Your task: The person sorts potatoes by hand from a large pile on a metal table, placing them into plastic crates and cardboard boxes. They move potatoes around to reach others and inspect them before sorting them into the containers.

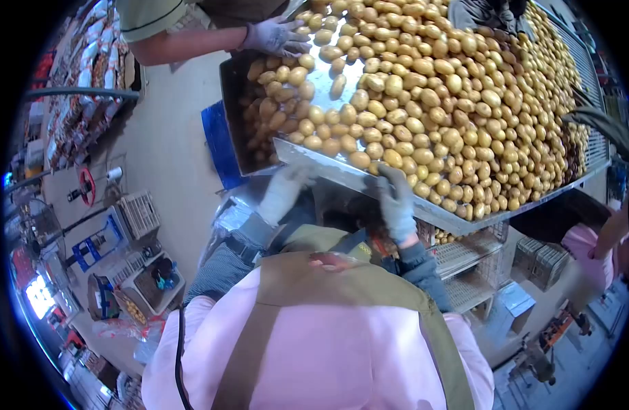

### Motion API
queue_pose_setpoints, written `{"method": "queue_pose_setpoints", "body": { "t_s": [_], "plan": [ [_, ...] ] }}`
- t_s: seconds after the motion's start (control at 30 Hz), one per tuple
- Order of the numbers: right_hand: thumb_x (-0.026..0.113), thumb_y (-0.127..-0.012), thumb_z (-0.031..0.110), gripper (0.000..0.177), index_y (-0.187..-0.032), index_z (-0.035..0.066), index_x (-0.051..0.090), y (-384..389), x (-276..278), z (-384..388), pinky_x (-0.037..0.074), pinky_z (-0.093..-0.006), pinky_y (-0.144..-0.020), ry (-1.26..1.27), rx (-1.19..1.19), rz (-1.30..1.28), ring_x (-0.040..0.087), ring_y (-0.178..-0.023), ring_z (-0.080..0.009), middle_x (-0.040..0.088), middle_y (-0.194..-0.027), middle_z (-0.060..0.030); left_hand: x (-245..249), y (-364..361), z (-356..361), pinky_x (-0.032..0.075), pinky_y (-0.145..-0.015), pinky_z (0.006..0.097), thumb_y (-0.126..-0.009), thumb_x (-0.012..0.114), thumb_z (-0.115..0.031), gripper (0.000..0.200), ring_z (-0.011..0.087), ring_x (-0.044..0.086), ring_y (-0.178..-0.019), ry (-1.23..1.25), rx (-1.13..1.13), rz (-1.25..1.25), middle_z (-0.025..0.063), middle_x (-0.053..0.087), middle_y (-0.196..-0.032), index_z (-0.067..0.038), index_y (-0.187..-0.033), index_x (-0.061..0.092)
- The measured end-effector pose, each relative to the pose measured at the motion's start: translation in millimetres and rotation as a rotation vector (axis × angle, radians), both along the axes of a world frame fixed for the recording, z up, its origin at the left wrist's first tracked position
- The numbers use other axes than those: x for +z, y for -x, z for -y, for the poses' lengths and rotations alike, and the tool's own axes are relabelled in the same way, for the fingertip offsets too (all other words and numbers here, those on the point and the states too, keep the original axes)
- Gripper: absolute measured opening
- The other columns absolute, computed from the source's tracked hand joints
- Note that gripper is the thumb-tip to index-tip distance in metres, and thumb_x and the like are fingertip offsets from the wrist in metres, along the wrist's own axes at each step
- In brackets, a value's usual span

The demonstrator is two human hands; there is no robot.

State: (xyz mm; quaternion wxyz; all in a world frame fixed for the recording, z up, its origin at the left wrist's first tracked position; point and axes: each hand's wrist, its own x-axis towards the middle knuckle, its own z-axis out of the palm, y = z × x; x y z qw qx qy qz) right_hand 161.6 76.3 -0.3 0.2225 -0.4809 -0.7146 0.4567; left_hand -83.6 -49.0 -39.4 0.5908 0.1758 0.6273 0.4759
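Note:
Many yellow-brown potatoes cover a metal sorting table in front of me. My left hand, in a pale glove, is blurred beside the near rim at the table's left end; its fingers are too smeared to read. My right hand, in a grey and white glove, is at the near rim, its darker fingertips by the edge potatoes. Whether it holds anything cannot be made out. A dark bin with potatoes adjoins the table's left end.
A co-worker's gloved hand rests at the potatoes at the upper left. Another person in pink stands at the right. Crates are stacked under the table. A blue panel stands beside the bin.

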Motion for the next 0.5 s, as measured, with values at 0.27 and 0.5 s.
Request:
{"method": "queue_pose_setpoints", "body": {
  "t_s": [0.27,0.5],
  "plan": [
    [0.066,-0.09,0.035,0.07,-0.15,0.008,0.044,119.6,-59.1,-3.5,0.021,-0.06,-0.12,-0.417,0.503,0.564,0.037,-0.146,-0.0345,0.044,-0.155,-0.015,-46.0,113.9,-24.8,0.049,-0.102,0.0309,-0.104,0.049,-0.013,0.036,0.0214,0.059,-0.122,0.031,0.437,-0.098,0.0143,0.057,-0.137,0.001,-0.136,0.057],
    [0.059,-0.094,0.039,0.063,-0.152,0.018,0.045,180.2,-78.1,-67.9,0.018,-0.0612,-0.12,-0.59,0.459,0.655,0.036,-0.147,-0.0308,0.041,-0.158,-0.0114,-58.9,118.8,-90.7,0.04,-0.112,0.0372,-0.097,0.065,-0.024,0.066,0.0334,0.046,-0.139,0.072,0.236,-0.146,0.0237,0.044,-0.152,-0.002,-0.152,0.036]
  ]
}}
